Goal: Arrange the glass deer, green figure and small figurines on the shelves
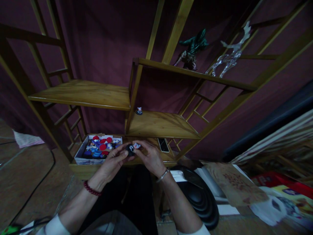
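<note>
Between my two hands is a small figurine with a pinkish-white top and a dark round base. My left hand has its fingers closed around the black base. On the other side, my right hand pinches the figurine near its pale upper part. Just left of my hands stands an open box filled with several small figures and red, blue and white pieces. A similar little figurine stands upright on the middle shelf, above and beyond my hands.
A phone lies on the lowest board, right of my hands. Higher up, a green-cloaked figure and a clear deer ornament stand on the upper shelf. A black ridged round object, papers and a plastic bag are on the right.
</note>
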`<act>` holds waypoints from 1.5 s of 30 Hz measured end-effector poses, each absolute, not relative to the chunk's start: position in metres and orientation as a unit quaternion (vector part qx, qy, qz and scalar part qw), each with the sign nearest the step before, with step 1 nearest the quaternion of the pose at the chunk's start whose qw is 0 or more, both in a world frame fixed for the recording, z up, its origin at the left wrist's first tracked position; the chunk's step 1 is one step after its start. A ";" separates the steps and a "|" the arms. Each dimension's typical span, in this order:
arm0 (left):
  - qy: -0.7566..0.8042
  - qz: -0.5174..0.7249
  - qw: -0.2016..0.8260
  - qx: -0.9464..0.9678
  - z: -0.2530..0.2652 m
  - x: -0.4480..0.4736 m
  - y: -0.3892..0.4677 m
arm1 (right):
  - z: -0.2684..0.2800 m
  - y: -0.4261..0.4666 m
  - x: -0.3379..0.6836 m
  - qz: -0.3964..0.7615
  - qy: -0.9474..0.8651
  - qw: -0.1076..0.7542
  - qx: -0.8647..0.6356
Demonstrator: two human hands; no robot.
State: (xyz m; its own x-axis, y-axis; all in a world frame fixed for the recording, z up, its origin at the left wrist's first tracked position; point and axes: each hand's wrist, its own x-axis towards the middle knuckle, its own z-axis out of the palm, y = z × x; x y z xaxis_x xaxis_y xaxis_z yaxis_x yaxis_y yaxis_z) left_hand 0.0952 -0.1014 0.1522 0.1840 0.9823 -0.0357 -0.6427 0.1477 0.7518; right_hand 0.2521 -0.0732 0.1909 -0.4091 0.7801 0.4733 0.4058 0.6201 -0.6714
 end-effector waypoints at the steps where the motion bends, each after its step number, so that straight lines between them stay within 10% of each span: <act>1: 0.277 0.576 0.705 0.307 0.153 0.096 -0.101 | 0.191 -0.073 0.252 0.238 -0.805 0.400 -0.368; 45: 0.293 0.569 0.699 0.317 0.152 0.097 -0.100 | 0.211 -0.069 0.259 0.194 -0.862 0.347 -0.314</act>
State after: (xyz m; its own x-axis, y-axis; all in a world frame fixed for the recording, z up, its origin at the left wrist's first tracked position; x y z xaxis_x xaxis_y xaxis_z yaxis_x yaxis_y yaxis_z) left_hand 0.0968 -0.0997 0.1523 0.1797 0.9825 -0.0491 -0.6099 0.1504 0.7781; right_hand 0.2591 -0.0685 0.2110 -0.5623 0.6757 0.4767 0.4065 0.7278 -0.5523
